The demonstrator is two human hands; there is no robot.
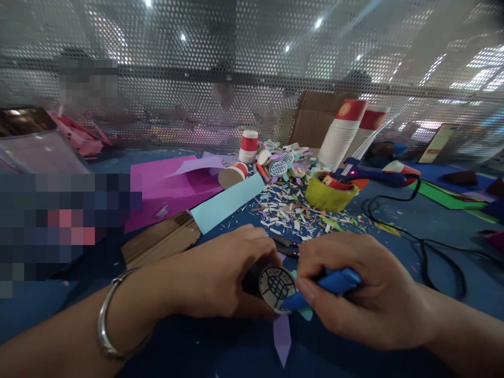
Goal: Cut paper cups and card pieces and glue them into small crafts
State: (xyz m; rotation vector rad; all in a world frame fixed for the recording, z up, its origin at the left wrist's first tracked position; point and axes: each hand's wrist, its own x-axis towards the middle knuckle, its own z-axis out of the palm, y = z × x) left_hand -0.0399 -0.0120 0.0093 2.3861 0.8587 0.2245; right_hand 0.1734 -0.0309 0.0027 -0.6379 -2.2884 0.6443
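My left hand is closed around the side of a small round paper cup bottom. Dark blue lines form a grid inside a ring on its white face. A pointed purple paper strip sticks out below it, and bits of light blue paper show at its right side. In my right hand is a blue marker, gripped between thumb and fingers, its tip at the lower right of the white face. Whether the tip touches cannot be made out. Behind my hands lies a dark tool, partly hidden, perhaps scissors.
Paper scraps cover the middle, with similar decorated cup bottoms beyond. A yellow tape roll stands near a blue glue gun with a black cord. Stacked paper cups, light blue paper, magenta paper and cardboard lie around.
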